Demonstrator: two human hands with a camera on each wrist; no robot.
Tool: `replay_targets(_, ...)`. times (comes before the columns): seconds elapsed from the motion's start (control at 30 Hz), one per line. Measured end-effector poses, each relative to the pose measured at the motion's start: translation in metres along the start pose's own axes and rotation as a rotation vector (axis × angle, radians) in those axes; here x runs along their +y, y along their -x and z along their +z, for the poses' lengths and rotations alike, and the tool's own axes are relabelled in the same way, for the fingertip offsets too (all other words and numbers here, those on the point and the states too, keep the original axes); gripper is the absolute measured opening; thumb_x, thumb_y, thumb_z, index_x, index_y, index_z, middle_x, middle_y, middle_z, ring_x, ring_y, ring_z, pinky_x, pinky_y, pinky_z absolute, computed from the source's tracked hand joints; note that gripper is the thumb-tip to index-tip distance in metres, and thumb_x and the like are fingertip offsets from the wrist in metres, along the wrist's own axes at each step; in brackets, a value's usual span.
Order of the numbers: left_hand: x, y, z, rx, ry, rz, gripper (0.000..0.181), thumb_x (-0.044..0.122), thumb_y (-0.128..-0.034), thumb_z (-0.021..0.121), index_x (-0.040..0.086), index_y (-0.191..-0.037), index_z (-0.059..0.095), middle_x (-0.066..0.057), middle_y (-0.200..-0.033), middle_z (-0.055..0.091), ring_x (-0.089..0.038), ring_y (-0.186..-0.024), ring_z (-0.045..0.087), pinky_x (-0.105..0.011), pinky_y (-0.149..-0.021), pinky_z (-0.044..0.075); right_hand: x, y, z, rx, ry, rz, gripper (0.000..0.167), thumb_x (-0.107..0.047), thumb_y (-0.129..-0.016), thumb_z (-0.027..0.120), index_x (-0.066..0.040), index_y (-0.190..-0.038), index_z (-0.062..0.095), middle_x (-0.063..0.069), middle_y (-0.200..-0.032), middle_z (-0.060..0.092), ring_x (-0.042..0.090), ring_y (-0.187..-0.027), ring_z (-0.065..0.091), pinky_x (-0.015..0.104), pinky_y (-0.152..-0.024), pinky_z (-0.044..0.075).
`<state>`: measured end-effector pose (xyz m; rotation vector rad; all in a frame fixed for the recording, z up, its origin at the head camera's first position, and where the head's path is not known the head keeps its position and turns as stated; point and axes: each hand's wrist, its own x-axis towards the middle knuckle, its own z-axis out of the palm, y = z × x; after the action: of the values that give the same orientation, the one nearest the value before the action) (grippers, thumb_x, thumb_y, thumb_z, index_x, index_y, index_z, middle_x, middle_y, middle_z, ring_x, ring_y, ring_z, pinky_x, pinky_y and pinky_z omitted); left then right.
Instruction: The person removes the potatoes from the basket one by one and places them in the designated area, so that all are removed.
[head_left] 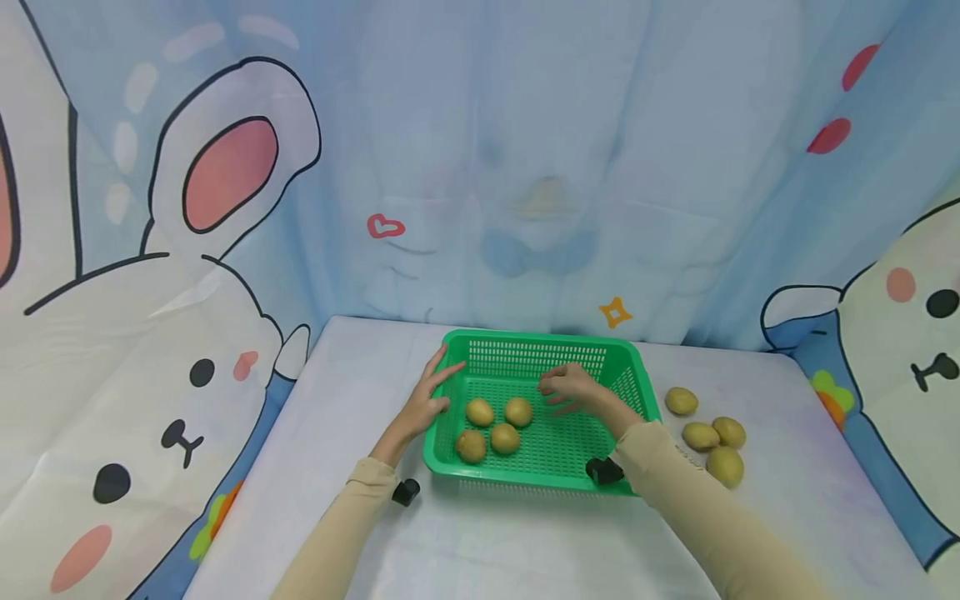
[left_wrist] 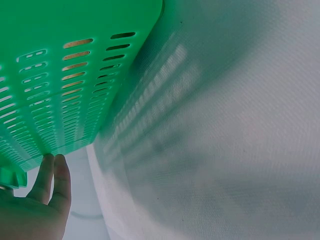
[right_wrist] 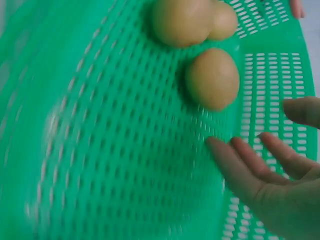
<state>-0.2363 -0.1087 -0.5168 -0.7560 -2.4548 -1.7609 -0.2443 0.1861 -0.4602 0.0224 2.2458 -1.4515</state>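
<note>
A green plastic basket [head_left: 540,478] stands on the white-covered table, with several potatoes [head_left: 504,438] grouped in its left half. My left hand [head_left: 422,407] rests at the basket's left rim, fingers spread over the edge; the left wrist view shows two fingertips [left_wrist: 61,165] against the slotted side wall. Over the basket's right half hovers my right hand [head_left: 572,388], its fingers loosely bent and holding nothing. In the right wrist view that hand [right_wrist: 280,185] is apart from the nearest potato [right_wrist: 214,80].
Several more potatoes [head_left: 701,436] lie on the table right of the basket. A blue curtain [head_left: 450,167] with cartoon rabbits hangs behind and at both sides. A small black wrist device [head_left: 406,492] sits by the left wrist, another [head_left: 604,471] by the right.
</note>
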Motion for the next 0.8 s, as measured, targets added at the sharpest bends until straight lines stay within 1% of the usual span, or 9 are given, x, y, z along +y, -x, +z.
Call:
replay_targets(0.1, -0.002, -0.001, 0.000, -0.002, 0.001, 0.005, 0.074, -0.007, -0.0697, 0.047, 0.001, -0.144, 0.050, -0.013, -0.165, 0.007, -0.037, -0.150, 0.004, -0.063, -0.110, 0.021, 0.003, -0.006, 0.010, -0.015, -0.015, 0.023, 0.048, -0.011, -0.097, 0.054, 0.014, -0.137, 0.045, 0.038, -0.130, 0.050, 0.054, -0.121, 0.050, 0.055, -0.088, 0.051)
replay_targets(0.2, -0.001, -0.002, 0.000, -0.009, -0.008, -0.007, 0.074, -0.008, -0.0711, 0.047, 0.001, -0.144, 0.049, -0.012, -0.165, 0.006, -0.036, -0.150, 0.003, -0.059, -0.108, 0.025, 0.004, -0.010, 0.016, -0.027, -0.019, 0.048, 0.048, -0.010, -0.096, 0.056, 0.014, -0.136, 0.047, 0.036, -0.127, 0.051, 0.053, -0.119, 0.051, 0.054, -0.085, 0.053)
replay_targets(0.3, 0.003, -0.001, -0.001, -0.010, -0.013, -0.005, 0.073, -0.011, -0.0716, 0.046, -0.003, -0.144, 0.048, -0.015, -0.165, 0.006, -0.038, -0.150, 0.003, -0.059, -0.106, 0.027, 0.003, -0.013, 0.022, -0.033, -0.024, 0.068, 0.050, -0.009, -0.093, 0.061, 0.014, -0.136, 0.048, 0.035, -0.125, 0.053, 0.052, -0.118, 0.053, 0.052, -0.083, 0.054)
replay_targets(0.37, 0.015, 0.001, -0.004, -0.018, -0.013, -0.003, 0.071, -0.012, -0.0712, 0.045, -0.008, -0.142, 0.046, -0.021, -0.163, 0.005, -0.043, -0.149, 0.003, -0.061, -0.105, 0.027, 0.003, -0.016, 0.025, -0.040, -0.028, 0.077, 0.052, -0.008, -0.091, 0.063, 0.014, -0.136, 0.048, 0.035, -0.126, 0.053, 0.052, -0.118, 0.054, 0.051, -0.082, 0.055)
replay_targets(0.43, 0.026, 0.003, -0.007, -0.025, -0.004, 0.002, 0.070, -0.013, -0.0708, 0.045, -0.012, -0.141, 0.045, -0.026, -0.162, 0.005, -0.046, -0.148, 0.003, -0.064, -0.107, 0.024, 0.003, -0.019, 0.029, -0.042, -0.033, 0.083, 0.053, -0.006, -0.090, 0.064, 0.015, -0.136, 0.048, 0.035, -0.127, 0.053, 0.053, -0.118, 0.053, 0.050, -0.081, 0.055)
replay_targets(0.53, 0.038, 0.004, -0.009, -0.028, 0.003, -0.001, 0.070, -0.011, -0.0694, 0.045, -0.014, -0.139, 0.045, -0.031, -0.160, 0.006, -0.050, -0.146, 0.004, -0.067, -0.108, 0.020, 0.002, -0.022, 0.033, -0.052, -0.030, 0.082, 0.052, -0.004, -0.090, 0.063, 0.015, -0.135, 0.048, 0.036, -0.132, 0.050, 0.054, -0.121, 0.049, 0.050, -0.083, 0.055)
replay_targets(0.57, 0.037, 0.004, -0.009, -0.026, 0.009, -0.001, 0.070, -0.011, -0.0690, 0.045, -0.013, -0.139, 0.045, -0.030, -0.160, 0.006, -0.049, -0.147, 0.003, -0.068, -0.108, 0.019, 0.002, -0.022, 0.034, -0.049, -0.030, 0.085, 0.051, -0.003, -0.089, 0.062, 0.015, -0.135, 0.048, 0.036, -0.133, 0.048, 0.055, -0.122, 0.049, 0.050, -0.083, 0.055)
replay_targets(0.63, 0.030, 0.003, -0.007, -0.020, -0.005, -0.008, 0.072, -0.008, -0.0688, 0.045, -0.010, -0.140, 0.047, -0.026, -0.161, 0.007, -0.046, -0.147, 0.004, -0.068, -0.109, 0.018, 0.002, -0.023, 0.035, -0.040, -0.030, 0.085, 0.049, 0.000, -0.089, 0.061, 0.015, -0.134, 0.049, 0.037, -0.135, 0.047, 0.055, -0.123, 0.047, 0.051, -0.085, 0.054)
replay_targets(0.8, 0.003, 0.000, -0.001, 0.002, -0.025, -0.009, 0.075, -0.004, -0.0678, 0.046, -0.001, -0.143, 0.050, -0.016, -0.164, 0.008, -0.039, -0.149, 0.005, -0.065, -0.109, 0.020, 0.002, -0.026, 0.036, 0.005, -0.032, 0.084, 0.046, 0.006, -0.087, 0.060, 0.015, -0.131, 0.050, 0.037, -0.130, 0.049, 0.053, -0.118, 0.053, 0.050, -0.086, 0.053)
